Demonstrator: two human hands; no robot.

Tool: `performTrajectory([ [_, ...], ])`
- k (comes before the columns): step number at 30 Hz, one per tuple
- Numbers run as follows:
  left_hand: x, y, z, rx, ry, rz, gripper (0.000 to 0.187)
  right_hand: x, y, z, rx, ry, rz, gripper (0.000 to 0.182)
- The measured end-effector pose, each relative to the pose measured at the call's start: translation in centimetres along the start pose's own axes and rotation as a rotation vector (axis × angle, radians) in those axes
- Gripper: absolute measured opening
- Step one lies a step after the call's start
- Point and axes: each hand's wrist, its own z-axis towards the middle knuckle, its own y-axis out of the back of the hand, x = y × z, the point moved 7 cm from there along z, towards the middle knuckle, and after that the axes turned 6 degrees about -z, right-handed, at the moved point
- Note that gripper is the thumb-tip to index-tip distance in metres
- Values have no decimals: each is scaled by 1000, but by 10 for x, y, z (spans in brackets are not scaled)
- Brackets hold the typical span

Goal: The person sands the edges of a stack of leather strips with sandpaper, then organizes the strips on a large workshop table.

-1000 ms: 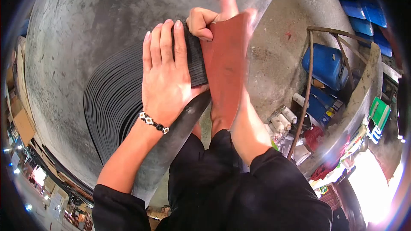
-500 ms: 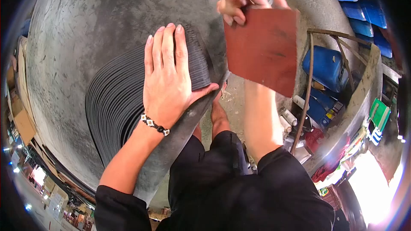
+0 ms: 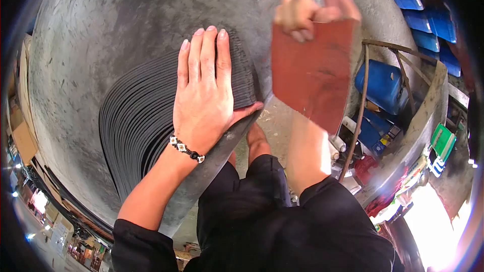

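Note:
My left hand (image 3: 204, 88) lies flat on a curved stack of thin black rubbery strips (image 3: 131, 98). Its four fingers stretch away from me, and the thumb rests along the near corner of the stack. The strips' cut ends line up just right of my fingers, and the rest of the stack bends round to the left. Raised over the table's right edge, my right hand (image 3: 320, 10) grips a stiff reddish-brown sheet (image 3: 312, 68) by its upper edge. Motion blurs the fingers there. The sheet hides part of my right forearm and touches nothing else that I can see.
A smooth grey table (image 3: 136, 10) carries the stack. To the right stand a rusty metal frame (image 3: 364, 95), a blue plastic jug (image 3: 380, 85) and several white rolls. Blue containers (image 3: 428, 20) line the upper right. Cardboard (image 3: 24, 141) leans at far left.
My right hand has shifted slightly right with the sheet, whose lower edge now hangs a little lower. My left hand appears slightly farther right, still flat on the strips.

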Motion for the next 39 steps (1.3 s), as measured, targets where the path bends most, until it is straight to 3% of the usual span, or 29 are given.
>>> performTrajectory([
  [1,0,0,0,2,4,-3,138,1,-6,1,-29,-18,-36,41],
  [3,3,-3,-2,-9,3,28,138,-30,-23,-15,-313,-111,-151,57],
  [4,2,-2,-2,-15,-2,41,137,-37,-39,-15,-168,-157,-381,64],
  [6,1,-1,0,4,5,18,137,-47,-29,-12,-229,-129,-90,73],
  [9,1,0,1,2,7,-6,138,-24,-19,-3,-200,-183,57,87],
  [13,1,-1,-3,12,3,-1,142,-29,-12,-13,-196,-429,246,100],
  [15,1,0,-1,18,9,11,142,-53,-21,-12,-54,-220,-159,94],
  [16,2,1,1,13,7,17,139,-50,-25,-6,-39,-188,117,92],
  [17,0,1,-1,20,6,16,136,-49,-16,-13,-197,-278,199,90],
  [20,0,1,-1,18,-2,16,131,-16,-12,3,-124,-84,272,86],
  [24,0,-1,-2,23,6,3,139,-45,-35,-2,-92,-52,-277,87],
  [28,1,-2,-1,28,-1,22,142,-46,-7,3,-258,-311,136,87],
  [31,3,0,1,8,-12,29,139,-49,-10,9,-351,-293,120,84],
  [34,2,-1,-2,7,-11,24,137,-62,-23,12,-17,-272,-165,81],
  [36,1,-1,-2,10,-15,17,136,-60,-10,19,-81,-313,150,80],
  [37,1,0,0,2,-18,19,135,-55,12,25,-216,-245,48,80],
  [39,2,0,0,10,-13,20,134,-75,26,37,17,-152,80,81],
])
